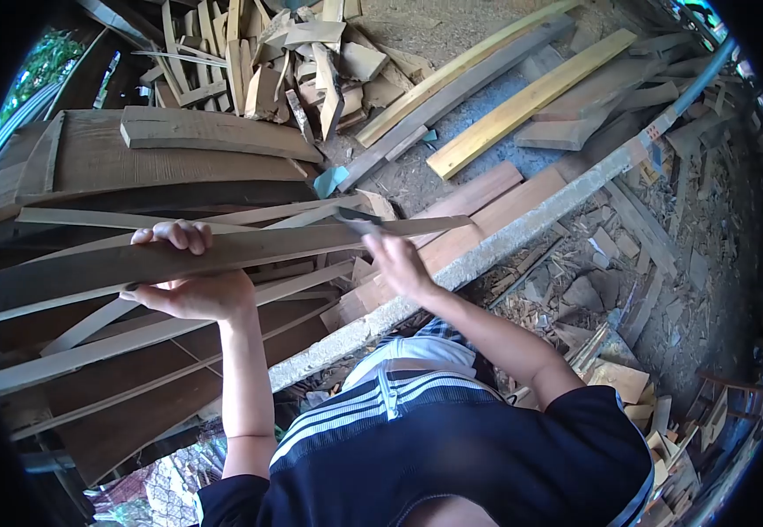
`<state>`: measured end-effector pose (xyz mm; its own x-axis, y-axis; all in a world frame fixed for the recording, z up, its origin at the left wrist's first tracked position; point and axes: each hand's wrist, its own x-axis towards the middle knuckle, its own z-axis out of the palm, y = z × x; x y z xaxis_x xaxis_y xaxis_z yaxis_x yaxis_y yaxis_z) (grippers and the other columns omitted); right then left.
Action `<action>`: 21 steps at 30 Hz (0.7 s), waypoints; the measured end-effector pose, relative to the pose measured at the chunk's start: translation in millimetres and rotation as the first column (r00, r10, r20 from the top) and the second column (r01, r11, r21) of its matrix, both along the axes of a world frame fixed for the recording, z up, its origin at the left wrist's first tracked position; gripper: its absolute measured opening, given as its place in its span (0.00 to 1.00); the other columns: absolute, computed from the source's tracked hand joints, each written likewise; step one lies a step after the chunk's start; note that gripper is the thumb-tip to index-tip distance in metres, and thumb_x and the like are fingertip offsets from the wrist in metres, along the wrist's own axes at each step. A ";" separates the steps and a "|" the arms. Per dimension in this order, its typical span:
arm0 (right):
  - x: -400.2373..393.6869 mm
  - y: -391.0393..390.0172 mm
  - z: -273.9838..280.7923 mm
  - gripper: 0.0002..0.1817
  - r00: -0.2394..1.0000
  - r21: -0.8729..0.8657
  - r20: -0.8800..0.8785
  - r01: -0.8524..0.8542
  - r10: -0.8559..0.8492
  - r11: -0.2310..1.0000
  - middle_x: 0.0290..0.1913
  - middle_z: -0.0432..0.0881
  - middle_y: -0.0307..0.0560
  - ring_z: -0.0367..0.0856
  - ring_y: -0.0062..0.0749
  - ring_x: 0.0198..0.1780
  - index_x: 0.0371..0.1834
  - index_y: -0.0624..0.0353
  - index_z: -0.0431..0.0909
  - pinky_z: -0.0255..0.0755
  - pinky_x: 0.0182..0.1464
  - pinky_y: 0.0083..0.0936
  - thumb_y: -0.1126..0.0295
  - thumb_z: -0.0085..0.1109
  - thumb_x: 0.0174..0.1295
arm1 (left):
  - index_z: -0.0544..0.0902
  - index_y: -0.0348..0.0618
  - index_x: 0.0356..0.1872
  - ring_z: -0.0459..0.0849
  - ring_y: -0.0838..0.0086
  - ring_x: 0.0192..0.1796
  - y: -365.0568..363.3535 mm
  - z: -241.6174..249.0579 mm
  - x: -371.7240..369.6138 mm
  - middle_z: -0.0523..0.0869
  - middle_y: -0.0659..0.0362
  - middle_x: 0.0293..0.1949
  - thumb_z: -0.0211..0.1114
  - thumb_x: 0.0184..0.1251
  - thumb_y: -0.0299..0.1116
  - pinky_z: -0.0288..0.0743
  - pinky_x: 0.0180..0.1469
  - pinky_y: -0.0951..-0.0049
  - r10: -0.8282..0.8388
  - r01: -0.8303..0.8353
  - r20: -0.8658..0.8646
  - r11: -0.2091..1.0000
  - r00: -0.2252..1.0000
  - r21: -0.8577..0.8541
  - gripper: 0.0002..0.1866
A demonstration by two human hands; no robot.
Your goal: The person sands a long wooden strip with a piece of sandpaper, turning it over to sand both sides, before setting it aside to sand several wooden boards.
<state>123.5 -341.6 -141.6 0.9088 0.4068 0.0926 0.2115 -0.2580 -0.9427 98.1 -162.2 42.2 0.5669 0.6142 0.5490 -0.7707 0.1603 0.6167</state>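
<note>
A long wooden board (285, 246) runs from the left edge toward the middle, tapering to its far end. My left hand (201, 294) is wrapped round it, fingers over the upper edge and thumb below. My right hand (399, 265) is closed on a dark, flat tool (357, 217), smeared by motion, whose kind I cannot tell. The tool overlaps the board toward its narrow end. Under the board lie reddish planks (478, 215) and several thin strips (170, 329).
A long pale beam (522, 233) crosses diagonally in front of my body. Yellow timber (531, 101) and grey planks lie on the ground beyond. A heap of offcuts (337, 70) stands at the back, and wood chips (610, 237) are scattered at the right.
</note>
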 end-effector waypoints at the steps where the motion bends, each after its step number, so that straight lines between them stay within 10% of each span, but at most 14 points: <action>1: 2.0 -1.4 -18.8 0.22 0.996 -0.013 -0.071 0.046 -0.047 0.999 0.15 0.72 0.39 0.69 0.27 0.13 0.56 0.67 0.73 0.63 0.12 0.25 0.60 0.35 0.75 | 0.70 0.49 0.40 0.65 0.78 0.25 1.5 -3.4 -2.9 0.69 0.64 0.26 0.39 0.67 0.68 0.61 0.27 0.79 0.001 -0.001 0.013 1.000 1.000 -0.004 0.31; 4: -6.3 14.5 15.9 0.21 0.997 0.103 0.056 0.043 -0.049 0.994 0.09 0.65 0.35 0.63 0.27 0.09 0.51 0.67 0.76 0.59 0.10 0.27 0.61 0.38 0.74 | 0.70 0.49 0.39 0.65 0.78 0.25 4.0 -5.5 -4.1 0.69 0.63 0.26 0.39 0.67 0.69 0.61 0.27 0.78 -0.035 0.034 0.044 0.999 0.998 0.022 0.31; 5: -19.2 26.8 50.3 0.18 0.992 0.056 0.118 0.045 -0.051 0.997 0.18 0.79 0.45 0.74 0.32 0.13 0.52 0.70 0.75 0.69 0.13 0.27 0.65 0.44 0.71 | 0.70 0.49 0.39 0.65 0.78 0.24 2.8 -5.9 -6.0 0.70 0.63 0.26 0.39 0.66 0.69 0.61 0.28 0.77 -0.011 0.012 0.032 1.000 0.999 -0.011 0.31; 6: -25.0 51.5 57.4 0.17 0.890 0.345 0.414 0.040 -0.190 0.938 0.40 0.84 0.61 0.86 0.41 0.33 0.54 0.70 0.74 0.82 0.32 0.32 0.69 0.47 0.69 | 0.70 0.49 0.39 0.64 0.78 0.24 1.3 -6.7 -7.4 0.70 0.63 0.26 0.40 0.66 0.69 0.61 0.28 0.77 0.015 -0.014 0.022 0.999 1.000 -0.044 0.31; 7: -35.4 56.7 83.9 0.17 0.959 0.293 0.281 -0.124 0.039 0.948 0.65 0.69 0.58 0.67 0.45 0.66 0.59 0.64 0.72 0.64 0.67 0.38 0.71 0.46 0.69 | 0.70 0.49 0.39 0.64 0.78 0.24 0.0 -7.6 -8.0 0.70 0.63 0.26 0.40 0.66 0.69 0.61 0.28 0.77 0.018 -0.017 0.019 0.999 1.000 -0.044 0.31; 11: -28.8 51.9 83.9 0.17 0.920 0.378 0.391 -0.178 0.018 0.909 0.61 0.71 0.64 0.78 0.48 0.56 0.56 0.68 0.72 0.77 0.55 0.36 0.70 0.46 0.69 | 0.72 0.46 0.47 0.78 0.67 0.41 17.7 -16.6 -10.5 0.77 0.53 0.39 0.41 0.67 0.67 0.76 0.46 0.64 -0.062 0.057 0.096 0.997 0.993 0.057 0.32; 12: -24.7 38.0 71.7 0.18 0.961 0.291 0.278 -0.089 0.005 0.953 0.45 0.82 0.60 0.86 0.39 0.36 0.56 0.68 0.72 0.82 0.31 0.27 0.68 0.45 0.70 | 0.72 0.46 0.47 0.78 0.67 0.41 23.2 -15.0 -10.8 0.77 0.53 0.39 0.41 0.67 0.67 0.76 0.46 0.64 -0.059 0.053 0.106 0.997 0.993 0.052 0.32; 14: -3.6 12.0 13.9 0.18 0.976 0.066 0.211 0.033 -0.046 0.997 0.08 0.63 0.32 0.59 0.23 0.07 0.52 0.67 0.75 0.56 0.08 0.21 0.64 0.42 0.72 | 0.72 0.45 0.47 0.79 0.65 0.47 27.3 -16.3 -15.4 0.78 0.52 0.42 0.39 0.69 0.65 0.77 0.51 0.59 -0.021 0.011 0.048 0.980 0.999 0.201 0.31; 16: 11.2 -10.4 -23.1 0.28 0.996 0.081 -0.059 0.075 -0.071 0.994 0.09 0.61 0.31 0.57 0.15 0.08 0.14 0.55 0.65 0.46 0.09 0.18 0.56 0.37 0.74 | 0.72 0.42 0.46 0.81 0.63 0.45 34.8 -13.4 -19.3 0.79 0.51 0.41 0.40 0.71 0.61 0.78 0.50 0.59 -0.074 0.063 0.059 0.982 0.995 0.179 0.30; 18: 18.0 -6.2 -10.4 0.28 0.933 0.172 0.180 0.281 -0.311 0.944 0.08 0.60 0.30 0.57 0.19 0.09 0.13 0.55 0.64 0.50 0.10 0.21 0.56 0.37 0.73 | 0.74 0.42 0.46 0.81 0.64 0.43 46.1 -3.4 -28.8 0.81 0.52 0.39 0.48 0.70 0.57 0.76 0.50 0.61 -0.010 0.053 -0.148 0.955 0.989 0.292 0.26; 20: 14.7 -9.5 17.2 0.24 0.988 -0.056 -0.084 0.123 -0.127 0.991 0.21 0.79 0.45 0.78 0.33 0.22 0.30 0.65 0.77 0.73 0.24 0.29 0.57 0.37 0.74 | 0.75 0.41 0.43 0.81 0.65 0.36 33.0 1.4 -27.8 0.82 0.52 0.36 0.49 0.72 0.51 0.76 0.46 0.62 0.009 0.020 -0.128 0.974 0.992 0.226 0.21; 21: 3.1 12.6 22.6 0.23 0.939 0.250 0.194 0.233 -0.284 0.940 0.50 0.81 0.58 0.80 0.43 0.53 0.55 0.67 0.74 0.73 0.55 0.31 0.58 0.36 0.74 | 0.75 0.41 0.41 0.79 0.66 0.34 25.0 6.1 -26.1 0.81 0.52 0.35 0.49 0.73 0.50 0.75 0.44 0.63 0.035 0.002 -0.156 0.974 0.987 0.229 0.20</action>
<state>126.5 -329.1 -119.0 0.9245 0.1068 0.3658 0.3774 -0.1241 -0.9177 72.0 -137.2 48.3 0.6484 0.4936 0.5796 -0.6622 -0.0099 0.7492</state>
